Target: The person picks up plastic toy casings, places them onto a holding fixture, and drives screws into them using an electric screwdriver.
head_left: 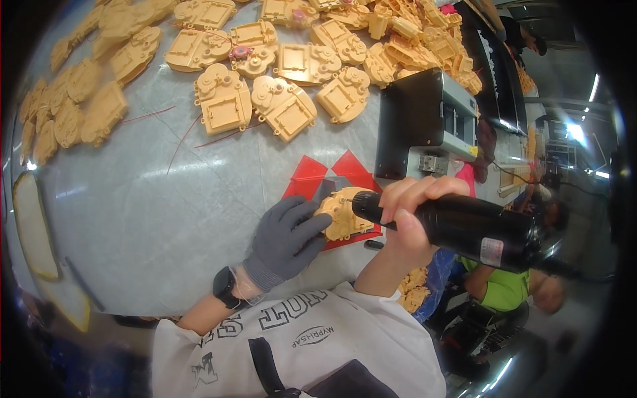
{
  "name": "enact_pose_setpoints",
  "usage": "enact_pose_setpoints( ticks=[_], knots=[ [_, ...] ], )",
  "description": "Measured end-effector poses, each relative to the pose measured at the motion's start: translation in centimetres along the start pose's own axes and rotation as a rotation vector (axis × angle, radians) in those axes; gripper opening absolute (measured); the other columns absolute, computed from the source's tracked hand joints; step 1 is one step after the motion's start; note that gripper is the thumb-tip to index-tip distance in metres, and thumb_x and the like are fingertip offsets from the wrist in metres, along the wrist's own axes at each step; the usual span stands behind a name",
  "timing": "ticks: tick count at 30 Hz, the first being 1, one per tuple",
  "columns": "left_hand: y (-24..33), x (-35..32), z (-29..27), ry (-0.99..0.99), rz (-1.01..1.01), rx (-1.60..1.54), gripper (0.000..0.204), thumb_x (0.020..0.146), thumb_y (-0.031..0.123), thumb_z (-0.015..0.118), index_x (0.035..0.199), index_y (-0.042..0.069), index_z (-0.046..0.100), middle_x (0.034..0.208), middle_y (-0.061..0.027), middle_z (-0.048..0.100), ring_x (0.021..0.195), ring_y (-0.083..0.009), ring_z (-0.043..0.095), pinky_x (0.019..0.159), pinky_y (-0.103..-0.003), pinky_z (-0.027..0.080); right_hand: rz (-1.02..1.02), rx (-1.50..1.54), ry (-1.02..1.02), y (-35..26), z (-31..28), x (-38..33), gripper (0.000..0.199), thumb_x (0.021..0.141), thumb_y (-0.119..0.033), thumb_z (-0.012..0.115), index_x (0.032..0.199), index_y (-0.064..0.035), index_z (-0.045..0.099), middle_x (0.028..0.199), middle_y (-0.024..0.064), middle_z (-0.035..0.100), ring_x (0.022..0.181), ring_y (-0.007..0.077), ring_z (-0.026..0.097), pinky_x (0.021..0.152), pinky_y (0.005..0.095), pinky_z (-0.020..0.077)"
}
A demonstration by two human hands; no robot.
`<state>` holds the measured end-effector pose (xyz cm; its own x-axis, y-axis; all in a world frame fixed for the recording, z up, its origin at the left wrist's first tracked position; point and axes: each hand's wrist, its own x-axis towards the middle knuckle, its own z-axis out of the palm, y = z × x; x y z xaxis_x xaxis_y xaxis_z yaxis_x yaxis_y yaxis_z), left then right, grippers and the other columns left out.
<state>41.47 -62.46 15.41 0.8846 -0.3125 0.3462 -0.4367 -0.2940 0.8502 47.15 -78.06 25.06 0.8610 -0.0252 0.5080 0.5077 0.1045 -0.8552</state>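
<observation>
My right hand (416, 211), bare, is wrapped around a black electric screwdriver (468, 227). The tool lies nearly level, its tip pointing left over a yellow plastic housing (345, 215). That housing rests in a red fixture (307, 174) with a grey block at its back. In a grey glove, my left hand (286, 233) grips the housing's left edge with its fingertips. A dark watch (225, 286) is on my left wrist. Whether the bit touches a screw is too small to tell.
Several yellow housings (222, 99) lie across the far side of the grey table (199, 219), with thin red wires among them. Beyond the fixture stands a black and grey box-shaped device (424, 116). At the right sits a person in a green top (505, 290).
</observation>
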Motion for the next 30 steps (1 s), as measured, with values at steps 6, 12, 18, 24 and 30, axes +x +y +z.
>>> enact_pose_setpoints(
  ticks=[6,12,18,24,30],
  knots=[
    [0.11,0.06,-0.05,-0.011,-0.009,-0.001,0.046,0.062,0.007,0.07,0.106,0.008,0.055,0.105,-0.0119,0.055,0.095,-0.0344,0.053,0.077,-0.041,0.046,0.004,0.038,-0.036,-0.69,0.17,0.22,0.038,0.066,0.002,0.056,0.1,-0.0038,0.039,0.063,0.0082,0.05,0.051,0.0178,0.05,0.052,0.0308,0.0434],
    [0.18,0.17,-0.21,-0.026,-0.014,-0.011,0.047,0.062,0.007,0.07,0.106,0.008,0.055,0.105,-0.0122,0.055,0.095,-0.0344,0.053,0.077,-0.041,0.046,0.031,0.013,-0.053,-0.54,0.33,0.18,0.038,0.067,0.003,0.056,0.1,-0.0033,0.039,0.064,0.0084,0.05,0.052,0.0176,0.051,0.053,0.0304,0.044],
    [0.07,-0.01,-0.05,-0.01,-0.004,0.0,0.048,0.062,0.007,0.071,0.107,0.008,0.054,0.104,-0.0128,0.055,0.094,-0.0346,0.054,0.077,-0.041,0.046,0.005,0.019,-0.059,-0.72,0.17,0.16,0.037,0.067,0.002,0.056,0.1,-0.0034,0.039,0.064,0.0084,0.05,0.052,0.0177,0.051,0.053,0.0308,0.0437],
    [0.3,-0.06,-0.09,-0.01,0.002,0.019,0.051,0.061,0.009,0.072,0.109,0.008,0.054,0.108,-0.0148,0.053,0.096,-0.0345,0.053,0.079,-0.041,0.046,0.057,0.013,-0.008,-0.2,0.1,-0.17,0.037,0.067,0.001,0.057,0.099,-0.0041,0.04,0.063,0.0078,0.05,0.051,0.0176,0.05,0.053,0.0303,0.043],
    [0.59,-0.08,-0.28,-0.022,-0.01,0.021,0.055,0.059,0.011,0.073,0.11,0.008,0.053,0.116,-0.0164,0.051,0.102,-0.0354,0.052,0.082,-0.041,0.044,0.041,0.051,0.035,-0.41,0.33,0.17,0.04,0.063,0.007,0.06,0.095,-0.0035,0.039,0.061,0.0049,0.047,0.048,0.0145,0.049,0.051,0.0269,0.0458]
  ],
)
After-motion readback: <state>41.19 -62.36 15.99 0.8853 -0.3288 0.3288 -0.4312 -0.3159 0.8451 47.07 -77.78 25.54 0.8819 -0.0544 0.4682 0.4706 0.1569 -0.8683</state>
